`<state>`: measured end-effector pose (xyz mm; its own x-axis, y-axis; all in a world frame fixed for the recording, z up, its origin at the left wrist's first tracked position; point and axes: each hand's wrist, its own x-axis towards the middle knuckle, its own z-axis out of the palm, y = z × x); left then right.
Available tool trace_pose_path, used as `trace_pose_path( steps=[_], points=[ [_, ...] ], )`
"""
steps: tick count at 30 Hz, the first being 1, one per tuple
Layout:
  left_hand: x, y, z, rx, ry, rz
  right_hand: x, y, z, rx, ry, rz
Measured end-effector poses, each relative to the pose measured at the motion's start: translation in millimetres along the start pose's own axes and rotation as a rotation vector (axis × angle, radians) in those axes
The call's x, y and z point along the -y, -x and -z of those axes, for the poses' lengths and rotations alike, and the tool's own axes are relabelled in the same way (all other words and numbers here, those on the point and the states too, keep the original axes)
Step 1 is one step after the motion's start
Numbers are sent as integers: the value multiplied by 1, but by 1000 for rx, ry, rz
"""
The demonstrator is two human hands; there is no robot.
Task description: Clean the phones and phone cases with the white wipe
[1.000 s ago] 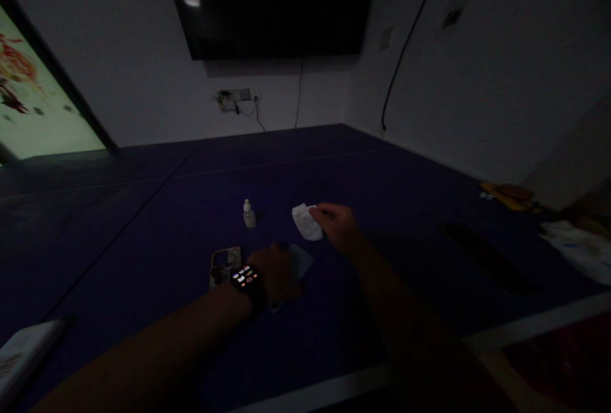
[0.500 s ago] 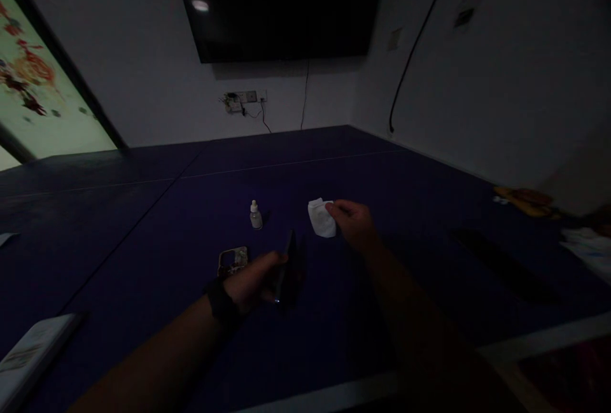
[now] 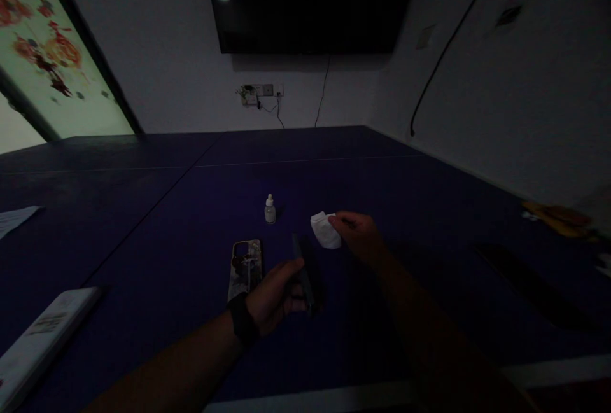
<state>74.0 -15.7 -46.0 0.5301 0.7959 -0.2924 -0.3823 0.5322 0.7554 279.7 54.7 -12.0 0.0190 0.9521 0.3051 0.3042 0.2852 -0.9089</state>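
Observation:
My left hand (image 3: 279, 292), with a dark band on its wrist, is closed around the edges of a dark phone (image 3: 308, 276), which stands tilted on its side above the purple surface. Between the thumb and fingers of my right hand (image 3: 359, 235) hangs a folded white cloth (image 3: 325, 231), just right of the phone's far end. A patterned phone case (image 3: 245, 265) with a camera cutout lies left of the phone, its near part hidden by my left wrist. Beyond it a small dropper bottle (image 3: 270, 210) with a white cap stands upright.
On the left lie a white box (image 3: 48, 336) and a paper sheet (image 3: 18, 217). A long dark flat object (image 3: 529, 282) rests at the right, with yellow fabric (image 3: 558, 219) behind it. A large screen (image 3: 310, 6) hangs on the wall above sockets (image 3: 260, 91).
The view has shifted, so most things appear further right. My left hand has turned the phone, showing more of its broad face, and more of the case shows. The cloth stays in my right hand.

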Motion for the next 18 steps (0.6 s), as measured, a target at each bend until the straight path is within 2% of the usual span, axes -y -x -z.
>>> trace_pose_path(
  steps=[5,8,11,14,18],
  points=[
    [10,2,-3,-18,50,-22,-6,1,-8,-22,9,43],
    [15,2,-5,-80,68,-50,-8,5,-19,-32,44,214],
    [18,3,-7,-131,101,-50,-7,9,-29,62,102,412],
    [17,3,-7,-152,124,-38,-4,11,-32,169,179,546],
    [15,2,-6,-109,148,-86,10,20,-27,336,210,801]
  ],
)
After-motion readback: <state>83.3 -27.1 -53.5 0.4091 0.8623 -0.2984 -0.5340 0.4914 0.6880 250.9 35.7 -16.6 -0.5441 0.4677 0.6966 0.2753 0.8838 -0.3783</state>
